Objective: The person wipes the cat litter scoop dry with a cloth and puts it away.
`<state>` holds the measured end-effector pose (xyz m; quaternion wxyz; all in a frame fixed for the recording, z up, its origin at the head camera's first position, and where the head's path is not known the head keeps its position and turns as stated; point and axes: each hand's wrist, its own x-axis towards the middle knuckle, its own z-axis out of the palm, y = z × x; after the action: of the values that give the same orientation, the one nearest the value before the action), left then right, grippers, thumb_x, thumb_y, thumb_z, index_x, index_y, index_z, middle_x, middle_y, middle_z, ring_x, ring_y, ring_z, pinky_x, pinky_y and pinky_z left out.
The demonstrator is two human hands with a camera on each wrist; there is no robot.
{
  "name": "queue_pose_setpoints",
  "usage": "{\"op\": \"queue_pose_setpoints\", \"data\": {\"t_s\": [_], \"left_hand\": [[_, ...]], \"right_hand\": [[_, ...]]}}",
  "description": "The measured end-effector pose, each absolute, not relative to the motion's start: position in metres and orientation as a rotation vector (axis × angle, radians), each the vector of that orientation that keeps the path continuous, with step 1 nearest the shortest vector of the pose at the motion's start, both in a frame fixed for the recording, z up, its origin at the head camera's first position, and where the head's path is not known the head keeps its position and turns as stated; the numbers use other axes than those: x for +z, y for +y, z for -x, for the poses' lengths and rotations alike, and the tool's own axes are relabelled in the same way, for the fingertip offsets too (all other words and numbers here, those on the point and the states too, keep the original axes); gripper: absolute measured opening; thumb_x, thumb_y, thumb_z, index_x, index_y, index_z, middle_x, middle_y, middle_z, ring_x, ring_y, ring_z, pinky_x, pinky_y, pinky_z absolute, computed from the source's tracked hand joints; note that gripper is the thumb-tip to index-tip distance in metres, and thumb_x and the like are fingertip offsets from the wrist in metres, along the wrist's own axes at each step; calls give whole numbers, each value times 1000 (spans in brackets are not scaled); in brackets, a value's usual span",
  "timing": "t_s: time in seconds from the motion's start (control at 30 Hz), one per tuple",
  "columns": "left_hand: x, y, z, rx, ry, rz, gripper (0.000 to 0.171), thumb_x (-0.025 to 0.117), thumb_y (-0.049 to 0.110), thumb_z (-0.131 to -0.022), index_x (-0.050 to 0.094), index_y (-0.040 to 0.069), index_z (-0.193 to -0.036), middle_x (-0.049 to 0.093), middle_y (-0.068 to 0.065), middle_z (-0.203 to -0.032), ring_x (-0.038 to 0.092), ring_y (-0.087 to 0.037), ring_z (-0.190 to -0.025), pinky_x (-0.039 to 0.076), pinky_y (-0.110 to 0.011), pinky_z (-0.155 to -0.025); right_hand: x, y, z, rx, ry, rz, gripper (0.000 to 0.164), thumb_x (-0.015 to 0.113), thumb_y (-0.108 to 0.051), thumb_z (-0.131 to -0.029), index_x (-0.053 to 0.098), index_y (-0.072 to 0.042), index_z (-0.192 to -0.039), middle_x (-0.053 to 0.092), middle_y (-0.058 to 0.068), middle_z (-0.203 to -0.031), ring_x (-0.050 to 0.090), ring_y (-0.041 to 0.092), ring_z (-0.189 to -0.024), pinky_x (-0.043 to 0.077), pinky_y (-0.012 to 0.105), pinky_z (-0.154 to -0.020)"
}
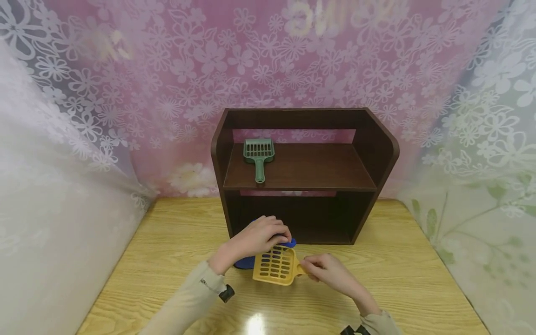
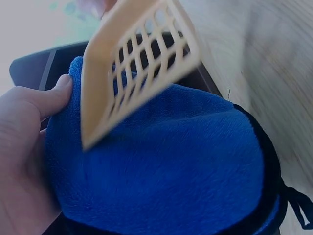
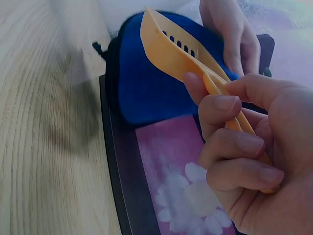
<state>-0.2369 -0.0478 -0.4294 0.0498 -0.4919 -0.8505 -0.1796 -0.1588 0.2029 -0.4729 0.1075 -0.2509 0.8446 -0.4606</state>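
My left hand (image 1: 261, 235) grips a blue plush towel (image 2: 171, 156) with dark edging and a small black loop, its thumb over the near edge. In my right hand (image 1: 331, 272) is a yellow slotted litter scoop (image 1: 274, 265), held with the fingers curled round its handle. The scoop's head is tilted and overlaps the towel in all three views, close in front of it. Part of the towel hangs behind the scoop and the left hand in the head view, at the front of the shelf's lower level.
A dark brown two-level shelf (image 1: 310, 165) stands on the wood-grain table (image 1: 176, 251). On its upper board lies a green litter scoop (image 1: 259, 153), handle toward me. Pink floral curtain (image 1: 268, 70) hangs behind, with pale sheets at both sides.
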Motion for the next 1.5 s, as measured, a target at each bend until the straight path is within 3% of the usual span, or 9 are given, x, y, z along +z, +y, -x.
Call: {"op": "queue_pose_setpoints", "data": {"t_s": [0.33,0.7,0.97,1.5], "left_hand": [[-425,-73,240,-630,-2632,1429,15,59,22,-103,74,20,-107,69,8,-99,59,-9,-88,49,-27,-81],[-430,-38,233,-629,-2670,1414,16,60,27,-103,75,21,-105,69,9,-96,54,-6,-83,44,-21,-76],[-424,-28,232,-592,-2675,1468,15,61,26,-102,75,21,-104,69,9,-99,55,-7,-86,44,-21,-79],[-439,-71,240,-958,-2690,1090,17,58,22,-104,73,19,-110,69,6,-104,62,-12,-94,52,-32,-82]], "right_hand": [[-481,222,160,-1379,2435,686,41,49,-26,-109,54,-9,-72,39,-10,-59,28,1,-49,32,25,-47],[-483,207,165,-1356,2453,721,41,50,-24,-108,55,-11,-70,42,-11,-60,32,0,-48,32,21,-48],[-481,198,168,-1331,2499,729,43,51,-26,-108,55,-8,-70,42,-10,-59,32,-1,-49,30,20,-49],[-478,217,167,-1369,2578,607,40,54,-28,-107,55,-10,-70,45,-8,-60,33,1,-50,34,22,-50]]}}
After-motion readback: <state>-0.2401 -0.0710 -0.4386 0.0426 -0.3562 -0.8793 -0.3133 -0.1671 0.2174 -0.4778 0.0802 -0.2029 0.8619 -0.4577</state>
